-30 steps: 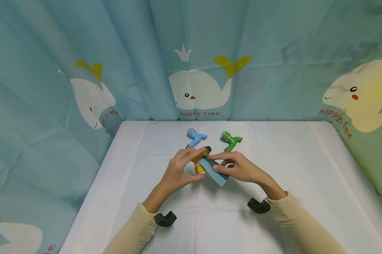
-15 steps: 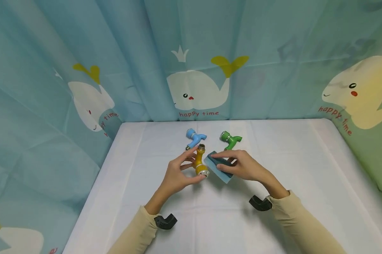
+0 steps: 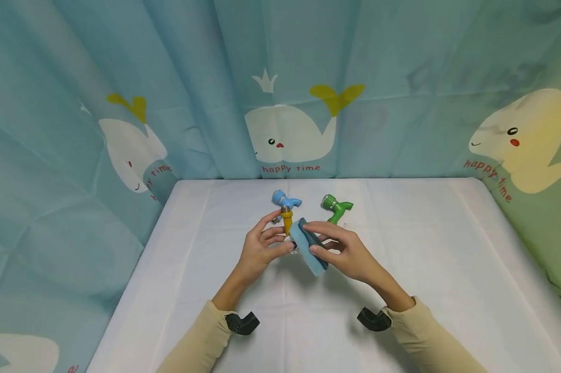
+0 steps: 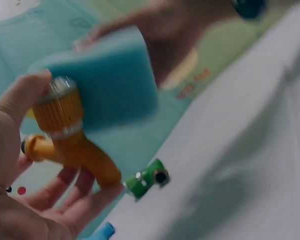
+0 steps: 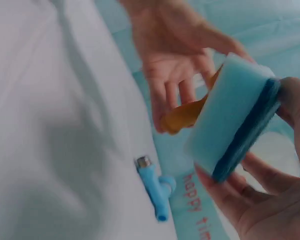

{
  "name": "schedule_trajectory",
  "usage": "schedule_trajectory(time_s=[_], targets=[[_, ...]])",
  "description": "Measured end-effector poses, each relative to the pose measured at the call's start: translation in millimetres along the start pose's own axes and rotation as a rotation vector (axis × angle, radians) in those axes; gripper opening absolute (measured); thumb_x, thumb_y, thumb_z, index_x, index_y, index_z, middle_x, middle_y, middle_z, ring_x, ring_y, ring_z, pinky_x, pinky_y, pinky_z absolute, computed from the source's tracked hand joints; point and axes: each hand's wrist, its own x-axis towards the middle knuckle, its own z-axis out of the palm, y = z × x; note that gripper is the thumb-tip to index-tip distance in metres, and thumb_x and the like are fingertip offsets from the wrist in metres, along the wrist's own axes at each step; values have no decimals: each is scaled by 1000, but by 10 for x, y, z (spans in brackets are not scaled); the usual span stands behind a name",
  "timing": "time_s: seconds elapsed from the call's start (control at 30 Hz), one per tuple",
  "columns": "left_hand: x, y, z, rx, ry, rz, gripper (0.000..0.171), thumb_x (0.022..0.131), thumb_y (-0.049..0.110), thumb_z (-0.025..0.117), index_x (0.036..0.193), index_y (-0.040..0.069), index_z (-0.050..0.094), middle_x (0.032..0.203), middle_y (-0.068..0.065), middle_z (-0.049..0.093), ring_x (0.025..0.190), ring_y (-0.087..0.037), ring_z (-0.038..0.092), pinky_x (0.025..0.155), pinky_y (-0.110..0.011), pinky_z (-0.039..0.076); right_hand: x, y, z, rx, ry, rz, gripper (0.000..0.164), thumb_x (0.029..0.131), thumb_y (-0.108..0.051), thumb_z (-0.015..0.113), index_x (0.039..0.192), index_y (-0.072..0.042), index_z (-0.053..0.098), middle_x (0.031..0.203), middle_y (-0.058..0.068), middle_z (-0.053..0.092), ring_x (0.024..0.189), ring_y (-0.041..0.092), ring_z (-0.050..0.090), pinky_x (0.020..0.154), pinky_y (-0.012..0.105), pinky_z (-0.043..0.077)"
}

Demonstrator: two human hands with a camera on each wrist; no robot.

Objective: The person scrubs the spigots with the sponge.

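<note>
Two hands are occupied: the yellow tap (image 4: 82, 152) is gripped by the left hand's (image 3: 258, 249) fingers, the blue sponge (image 3: 306, 249) is pinched by the right hand (image 3: 350, 251), against or just beside the knob (image 4: 59, 112). Light, even strokes seem advisable, with the tap steadied above the table (image 3: 425, 248), nearer than the blue tap (image 3: 289, 202) and green tap (image 3: 340, 209).

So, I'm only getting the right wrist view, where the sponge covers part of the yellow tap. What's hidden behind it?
Observer: The left wrist view shows that the yellow tap has a ribbed knob with a shiny cap.
Visitor: I see a blue tap too. Any others?
Observer: Yes, a green tap, to the right of the blue one in the head view.
Visitor: And what's the person wearing on their arms?
Observer: Long beige sleeves, seen in the head view.
</note>
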Motion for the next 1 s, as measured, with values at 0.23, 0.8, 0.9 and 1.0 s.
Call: schedule_trajectory(time_s=[0.23,0.8,0.9,1.0], targets=[[12,2,31,-328,-21,-139,75,93,9,70,156,9,30,118,-15,60,93,-23,71,83,-49,62,-70,111,-140,-96,111,59,44,95,-7,74,138,-14,66,141,11,60,112,30,66,82,32,61],[-47,-70,55,-424,33,-299,28,111,41,41,126,22,26,88,-9,62,55,-15,52,55,-25,46,-207,191,-303,-61,128,127,45,97,-7,72,141,-14,64,141,9,61,102,26,70,84,26,60],[-63,-64,54,-374,52,-288,36,109,48,34,129,20,27,78,-5,60,49,-12,47,50,-24,42,-213,190,-332,-57,135,122,45,97,-7,72,141,-14,64,141,9,62,102,26,70,84,25,59],[-85,-31,46,-349,45,-300,48,106,60,21,132,20,29,78,-6,60,51,-14,44,51,-26,38,-230,189,-338,-54,130,128,45,97,-8,72,141,-14,64,141,9,62,102,26,70,84,26,59]])
